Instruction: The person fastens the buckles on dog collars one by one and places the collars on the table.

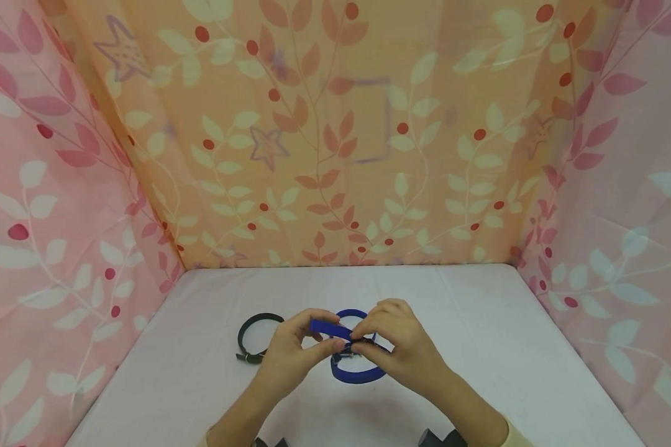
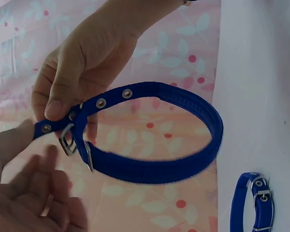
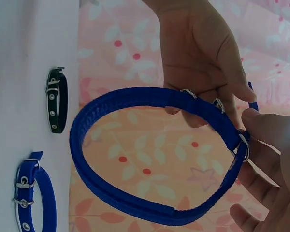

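Note:
Between both hands is a blue pet collar (image 1: 360,375) with metal eyelets and a buckle, closed into a loop held above the table. The left hand (image 1: 297,344) pinches the strap's tail between thumb and fingers. Close by, the right hand (image 1: 399,340) grips the strap near the buckle (image 2: 65,140), its thumb (image 2: 55,107) pressed on the band. A metal D-ring (image 3: 243,146) sits on the loop. Behind the hands, a second blue collar (image 1: 351,312) lies buckled on the table, partly hidden. A dark collar (image 1: 245,329), also buckled, lies beside the left hand.
The table (image 1: 162,385) has a white cover. Patterned curtains stand around it: an orange one (image 1: 324,112) at the back and pink ones (image 1: 39,205) at the sides. Dark objects (image 1: 444,438) show at the bottom edge of the head view.

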Available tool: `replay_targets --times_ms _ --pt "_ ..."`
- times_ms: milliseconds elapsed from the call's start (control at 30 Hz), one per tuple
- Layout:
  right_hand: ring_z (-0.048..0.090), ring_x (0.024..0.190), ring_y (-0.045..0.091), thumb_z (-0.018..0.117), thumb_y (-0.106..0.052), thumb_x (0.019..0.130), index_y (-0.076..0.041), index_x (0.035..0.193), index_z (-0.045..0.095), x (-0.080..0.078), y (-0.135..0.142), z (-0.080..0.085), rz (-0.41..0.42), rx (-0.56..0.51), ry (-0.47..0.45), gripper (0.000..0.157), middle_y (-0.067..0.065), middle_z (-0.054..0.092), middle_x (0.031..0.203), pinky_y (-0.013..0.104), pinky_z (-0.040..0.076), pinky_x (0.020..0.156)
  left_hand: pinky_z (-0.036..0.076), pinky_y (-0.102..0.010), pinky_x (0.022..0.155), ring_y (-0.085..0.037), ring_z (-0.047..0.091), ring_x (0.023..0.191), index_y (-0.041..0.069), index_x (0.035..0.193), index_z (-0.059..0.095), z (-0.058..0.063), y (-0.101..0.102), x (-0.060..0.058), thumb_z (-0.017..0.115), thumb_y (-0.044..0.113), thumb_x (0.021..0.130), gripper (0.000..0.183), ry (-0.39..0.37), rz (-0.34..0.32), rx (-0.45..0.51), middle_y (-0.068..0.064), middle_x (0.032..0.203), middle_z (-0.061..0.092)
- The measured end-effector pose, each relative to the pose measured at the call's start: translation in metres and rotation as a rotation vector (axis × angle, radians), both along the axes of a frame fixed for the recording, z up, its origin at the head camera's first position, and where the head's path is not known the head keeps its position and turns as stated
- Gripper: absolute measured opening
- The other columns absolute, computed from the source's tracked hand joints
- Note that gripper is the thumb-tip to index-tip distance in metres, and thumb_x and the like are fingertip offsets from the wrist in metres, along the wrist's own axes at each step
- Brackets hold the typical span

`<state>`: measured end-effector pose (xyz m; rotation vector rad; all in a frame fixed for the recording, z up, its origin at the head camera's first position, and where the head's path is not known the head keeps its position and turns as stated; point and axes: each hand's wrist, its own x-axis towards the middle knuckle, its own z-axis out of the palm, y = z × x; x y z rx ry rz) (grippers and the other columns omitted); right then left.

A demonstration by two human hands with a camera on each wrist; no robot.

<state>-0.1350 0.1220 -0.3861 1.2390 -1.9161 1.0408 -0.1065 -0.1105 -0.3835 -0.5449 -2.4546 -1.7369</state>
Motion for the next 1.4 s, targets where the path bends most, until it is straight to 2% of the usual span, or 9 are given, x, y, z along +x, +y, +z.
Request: replay_targets --times_ms 133,233,400,533,800,1033,1200,1300,1400 --pt "0.062 0.095 0.013 0.09 -0.005 0.075 -0.02 0.102 0.074 0.001 0.0 0.0 0.013 -0.091 -0.067 0.034 -0.011 0.074 0.095 0.038 0.042 0.104 0.053 -0.038 0.084 -0.023 0.062 0.102 0.032 0.118 0.068 -0.002 0.001 -0.002 0.084 0.04 0.085 0.038 -0.097 -0.039 -0.105 0.008 0.11 0.07" --pt "0.063 0.095 0.015 0.089 -0.001 0.074 -0.018 0.104 0.075 0.003 -0.001 0.0 0.024 -0.143 -0.111 0.037 -0.008 0.074 0.093 0.033 0.042 0.106 0.055 -0.038 0.088 -0.022 0.065 0.104 0.028 0.115 0.07 -0.003 0.003 -0.002 0.082 0.041 0.086 0.034 -0.122 -0.07 -0.116 0.007 0.11 0.072" --pt "0.063 0.094 0.016 0.088 0.003 0.074 -0.016 0.107 0.075 0.004 -0.002 0.001 0.028 -0.184 -0.125 0.04 -0.003 0.074 0.093 0.03 0.042 0.106 0.058 -0.028 0.091 -0.02 0.069 0.106 0.021 0.116 0.069 -0.003 0.004 -0.001 0.077 0.031 0.093 0.027 -0.108 -0.121 0.028 0.002 0.112 0.073" --pt "0.064 0.094 0.016 0.089 0.003 0.072 -0.014 0.11 0.076 0.003 -0.001 0.004 0.006 -0.186 -0.094 0.044 -0.002 0.075 0.094 0.032 0.041 0.106 0.056 -0.027 0.096 -0.021 0.069 0.111 0.017 0.12 0.07 -0.001 0.004 -0.002 0.074 0.023 0.095 0.026 -0.098 -0.148 0.126 -0.003 0.117 0.071" --pt "0.063 0.096 0.015 0.089 0.004 0.072 -0.016 0.118 0.074 0.004 0.008 0.012 -0.067 -0.159 -0.101 0.052 -0.005 0.076 0.095 0.032 0.04 0.105 0.055 -0.026 0.097 -0.017 0.07 0.112 0.021 0.123 0.072 0.002 0.006 0.004 0.078 0.024 0.092 0.032 -0.098 -0.078 0.139 0.0 0.119 0.073" --pt "0.065 0.091 0.01 0.087 0.0 0.074 -0.018 0.118 0.076 0.004 0.015 0.017 -0.042 -0.113 -0.052 0.048 -0.01 0.074 0.093 0.037 0.039 0.109 0.059 -0.028 0.089 -0.021 0.074 0.103 0.022 0.117 0.077 0.0 0.013 0.009 0.085 0.026 0.085 0.034 -0.096 -0.002 0.203 -0.002 0.113 0.076" --pt "0.063 0.091 0.011 0.088 0.0 0.072 -0.019 0.114 0.078 0.003 0.016 0.018 -0.046 -0.116 -0.027 0.047 -0.01 0.074 0.09 0.035 0.039 0.107 0.059 -0.029 0.089 -0.02 0.073 0.106 0.02 0.116 0.078 -0.001 0.016 0.011 0.085 0.021 0.086 0.032 -0.081 0.015 0.264 -0.006 0.118 0.073" --pt "0.062 0.093 0.014 0.087 0.001 0.071 -0.018 0.11 0.078 0.004 0.016 0.019 -0.044 -0.137 -0.016 0.044 -0.008 0.074 0.089 0.033 0.039 0.105 0.059 -0.03 0.087 -0.02 0.073 0.105 0.018 0.116 0.078 -0.002 0.016 0.012 0.084 0.018 0.087 0.03 -0.035 0.02 0.281 -0.006 0.118 0.073" --pt "0.062 0.091 0.015 0.085 0.001 0.074 -0.017 0.106 0.079 0.005 0.016 0.019 -0.026 -0.158 0.005 0.038 -0.006 0.074 0.087 0.032 0.04 0.105 0.06 -0.031 0.085 -0.021 0.074 0.102 0.012 0.115 0.077 -0.004 0.015 0.013 0.082 0.012 0.087 0.028 0.064 0.007 0.294 -0.008 0.114 0.073"
